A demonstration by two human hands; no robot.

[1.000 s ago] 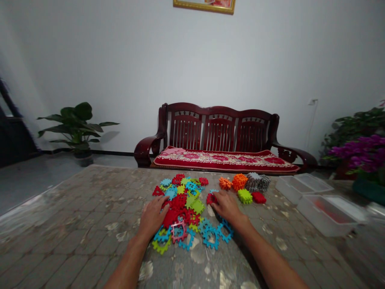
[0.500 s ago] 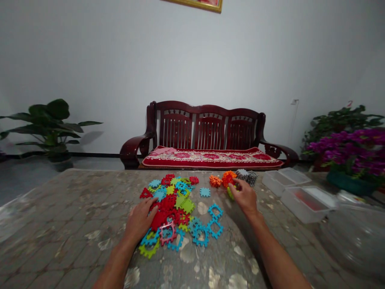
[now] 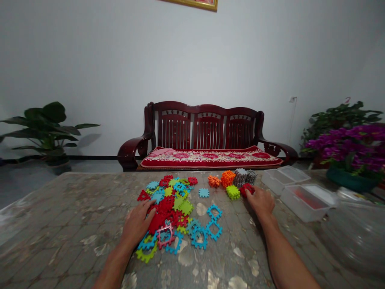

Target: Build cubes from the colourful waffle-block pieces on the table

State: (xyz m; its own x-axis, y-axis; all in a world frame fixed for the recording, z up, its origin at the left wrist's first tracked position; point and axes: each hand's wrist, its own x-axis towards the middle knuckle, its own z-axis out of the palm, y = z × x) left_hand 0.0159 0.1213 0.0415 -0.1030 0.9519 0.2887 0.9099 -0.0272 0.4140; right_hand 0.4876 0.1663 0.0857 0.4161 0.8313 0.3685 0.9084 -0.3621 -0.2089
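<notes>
My left hand point(image 3: 137, 220) lies at the left edge of a mixed pile of toothed plastic building pieces, its fingers spread over red pieces point(image 3: 159, 218). At the right, my right hand point(image 3: 261, 204) pinches a red toothed piece point(image 3: 246, 189) down at the table. Beside it sits a stack of lime green pieces point(image 3: 233, 192). Behind are orange stacks point(image 3: 228, 178) and grey stacks point(image 3: 241, 177). A single light blue square piece point(image 3: 203, 193) lies between pile and stacks. Blue frame pieces point(image 3: 214, 228) are at the pile's near right.
Two clear plastic boxes point(image 3: 303, 204) stand on the patterned table point(image 3: 75, 216) at the right, near a large transparent container point(image 3: 355, 237). Purple flowers in a teal pot point(image 3: 345, 180) are beyond them. A wooden bench point(image 3: 207, 128) stands behind the table.
My right hand has moved right from the orange and green stacks to the red piece now set beside the green stack. My left hand stays on the pile.
</notes>
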